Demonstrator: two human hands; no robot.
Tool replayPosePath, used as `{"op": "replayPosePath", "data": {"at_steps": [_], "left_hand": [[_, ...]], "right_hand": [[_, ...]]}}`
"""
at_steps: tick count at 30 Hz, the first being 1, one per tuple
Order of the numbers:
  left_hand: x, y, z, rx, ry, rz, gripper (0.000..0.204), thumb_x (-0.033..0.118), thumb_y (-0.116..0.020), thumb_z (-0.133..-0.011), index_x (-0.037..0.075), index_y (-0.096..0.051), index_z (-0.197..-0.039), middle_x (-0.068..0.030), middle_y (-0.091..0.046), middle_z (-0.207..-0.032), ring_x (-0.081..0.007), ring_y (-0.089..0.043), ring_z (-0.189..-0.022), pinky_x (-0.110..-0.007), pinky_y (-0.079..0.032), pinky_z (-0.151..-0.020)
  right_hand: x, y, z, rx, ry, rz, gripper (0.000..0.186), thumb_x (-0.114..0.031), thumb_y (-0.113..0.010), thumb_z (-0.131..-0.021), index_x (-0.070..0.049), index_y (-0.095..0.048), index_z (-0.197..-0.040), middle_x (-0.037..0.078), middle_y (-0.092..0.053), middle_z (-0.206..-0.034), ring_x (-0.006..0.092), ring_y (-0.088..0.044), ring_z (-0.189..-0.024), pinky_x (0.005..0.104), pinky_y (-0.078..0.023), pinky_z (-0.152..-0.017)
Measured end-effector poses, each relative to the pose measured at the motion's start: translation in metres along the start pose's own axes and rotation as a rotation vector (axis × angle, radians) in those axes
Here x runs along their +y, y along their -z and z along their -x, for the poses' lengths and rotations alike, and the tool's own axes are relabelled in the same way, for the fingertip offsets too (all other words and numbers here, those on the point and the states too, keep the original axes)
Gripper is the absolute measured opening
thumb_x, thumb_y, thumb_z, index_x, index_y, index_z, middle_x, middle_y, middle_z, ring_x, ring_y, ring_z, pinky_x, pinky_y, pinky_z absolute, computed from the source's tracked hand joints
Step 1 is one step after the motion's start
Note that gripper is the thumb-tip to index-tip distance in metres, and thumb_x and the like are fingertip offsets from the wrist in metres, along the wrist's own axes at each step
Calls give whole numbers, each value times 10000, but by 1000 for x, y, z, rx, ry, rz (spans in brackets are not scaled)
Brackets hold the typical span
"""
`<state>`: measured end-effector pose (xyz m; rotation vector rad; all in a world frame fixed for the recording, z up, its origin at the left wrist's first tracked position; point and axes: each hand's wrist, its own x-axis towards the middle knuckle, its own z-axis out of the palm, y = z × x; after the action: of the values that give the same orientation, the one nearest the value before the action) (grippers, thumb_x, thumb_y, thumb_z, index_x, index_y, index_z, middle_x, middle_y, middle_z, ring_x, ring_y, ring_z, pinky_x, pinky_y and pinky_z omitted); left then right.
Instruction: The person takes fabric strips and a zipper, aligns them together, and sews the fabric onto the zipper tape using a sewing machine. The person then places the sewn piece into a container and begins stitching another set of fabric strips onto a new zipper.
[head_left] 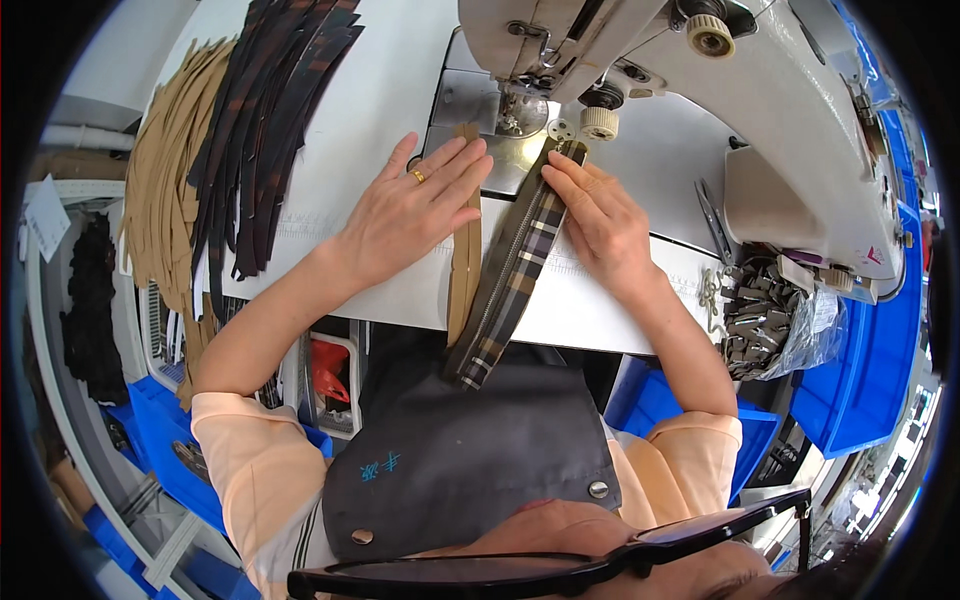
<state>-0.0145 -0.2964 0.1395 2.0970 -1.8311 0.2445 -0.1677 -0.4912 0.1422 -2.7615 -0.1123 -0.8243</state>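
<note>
My left hand point(405, 210), a ring on one finger, is open, its straightened fingers over or resting on a narrow tan fabric strip point(461, 290). My right hand point(605, 225) grips the upper part of a dark zipper point(505, 270) backed with plaid fabric, which slants down past the table's front edge point(630, 335) toward my lap. The top ends of both lie on or beside the metal plate point(450, 100) of a sewing machine point(770, 120), just in front of its needle area. Whether my left fingertips touch the strip is hard to tell.
Piles of tan strips point(160, 170) and dark plaid strips point(260, 100) lie at the left. At the right are scissors point(715, 220), a bag of small metal pieces point(760, 330) and a blue bin point(860, 370). Another blue bin point(175, 450) sits below at the left.
</note>
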Motion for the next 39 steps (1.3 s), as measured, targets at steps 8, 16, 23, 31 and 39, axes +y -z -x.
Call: {"op": "replayPosePath", "data": {"at_steps": [8,16,23,31,39], "left_hand": [[-13,-7,-19,47,-56,-13,497,280,-697,-795,112,-572,-1246,-8,-507,-1367,-147,-482,-1248,-588,-240,-1066],[-5,-7,-14,-12,-63,-122,566,309,-711,-768,110,-546,-1272,-16,-479,-1378,-207,-420,-1287,-628,-272,-993],[6,-2,-11,-22,-13,-129,570,299,-724,-759,115,-551,-1270,11,-471,-1375,-209,-399,-1289,-654,-260,-984],[-12,-15,-34,43,-16,-111,516,317,-714,-775,138,-593,-1243,51,-484,-1371,-188,-411,-1245,-643,-187,-1049],[-12,-17,-30,96,18,-48,470,286,-717,-773,120,-622,-1202,56,-544,-1310,-198,-472,-1168,-648,-166,-1052]], "right_hand": [[-1,3,-3,-28,-71,20,364,30,-666,-662,-6,-661,-1025,119,-645,-1077,292,-641,-973,358,-551,-799],[9,3,-4,-19,-100,-29,341,117,-625,-702,-15,-646,-1015,107,-649,-1097,276,-659,-923,332,-542,-772],[9,1,-4,-19,-100,-44,347,116,-625,-700,-20,-647,-1019,107,-647,-1108,274,-657,-931,332,-544,-763],[5,7,-4,-58,-216,-61,341,119,-617,-728,-39,-659,-1027,101,-644,-1061,261,-657,-921,314,-549,-741],[6,10,-11,52,-216,-260,247,91,-619,-741,7,-650,-971,115,-663,-969,256,-665,-790,297,-547,-661]]}}
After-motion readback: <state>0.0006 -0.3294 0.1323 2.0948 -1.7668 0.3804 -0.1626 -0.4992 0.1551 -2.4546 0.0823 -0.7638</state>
